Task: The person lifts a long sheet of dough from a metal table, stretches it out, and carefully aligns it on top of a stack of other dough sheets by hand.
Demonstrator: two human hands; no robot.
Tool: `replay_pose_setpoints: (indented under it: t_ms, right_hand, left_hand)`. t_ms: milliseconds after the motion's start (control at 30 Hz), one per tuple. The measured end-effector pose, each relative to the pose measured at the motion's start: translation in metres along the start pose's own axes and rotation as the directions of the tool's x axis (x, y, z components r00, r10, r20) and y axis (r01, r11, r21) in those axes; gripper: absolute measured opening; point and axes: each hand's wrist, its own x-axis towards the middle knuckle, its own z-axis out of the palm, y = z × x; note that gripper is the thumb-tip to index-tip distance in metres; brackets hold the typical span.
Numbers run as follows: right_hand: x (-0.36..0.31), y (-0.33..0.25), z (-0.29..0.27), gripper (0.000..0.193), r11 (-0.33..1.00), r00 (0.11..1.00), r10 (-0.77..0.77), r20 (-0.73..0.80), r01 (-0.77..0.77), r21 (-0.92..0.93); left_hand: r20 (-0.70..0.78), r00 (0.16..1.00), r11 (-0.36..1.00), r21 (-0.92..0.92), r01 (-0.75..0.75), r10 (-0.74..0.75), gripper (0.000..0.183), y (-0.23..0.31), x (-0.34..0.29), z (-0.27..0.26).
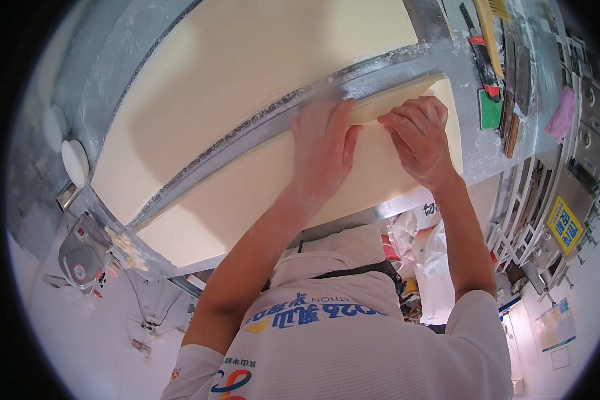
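A long, pale sheet of dough [247, 180] lies across the metal worktop nearest me, its far edge lifted and turned over toward the right end. My right hand [420, 140] is closed, pinching that raised edge between thumb and fingers. Just left of it, my left hand [321, 143] bends over the same edge with thumb and fingers closed on it; its knuckles are slightly smeared by motion. Beyond a floury gap rests a second, larger dough sheet [247, 73], which neither hand touches.
At the right lie a green scouring pad [490, 110], a red-and-black cutter [485, 67], a wooden-handled brush [490, 40] and several dark blades. A pink cloth [561, 115] is farther right. On the left stand a white oval dish [75, 163] and a grey scale-like appliance [83, 257] beside dough scraps [128, 249].
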Motion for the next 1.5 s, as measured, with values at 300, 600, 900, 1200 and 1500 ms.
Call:
replay_pose_setpoints:
  t_ms: [300,600,900,1200,1500]
  right_hand:
    - [0.012,-0.005,0.0,0.045,0.999,0.997,0.048,0.058,-0.049,0.022]
    - [-0.006,-0.003,0.003,0.032,0.998,0.997,0.07,-0.019,-0.07,0.009]
    - [-0.009,-0.003,0.005,0.032,0.997,0.996,0.076,-0.045,-0.076,0.002]
    - [-0.008,-0.004,0.006,0.032,0.996,0.995,0.084,-0.056,-0.083,0.011]
    - [-0.001,-0.012,0.002,0.031,0.995,0.992,0.101,-0.08,-0.1,0.021]
  left_hand:
    - [-0.005,1.0,0.999,-0.042,-0.008,0.008,0.02,-0.004,-0.004,0.006]
    - [0.046,0.995,0.951,-0.293,0.099,-0.09,0.016,0.01,-0.006,-0.003]
    - [0.067,0.993,0.979,-0.172,0.112,-0.101,0.021,0.001,0.016,0.011]
    - [0.095,0.973,0.957,-0.182,0.225,-0.211,0.02,0.007,0.02,0.015]
    - [0.05,0.997,0.981,-0.185,0.067,-0.058,0.016,0.006,0.015,0.011]
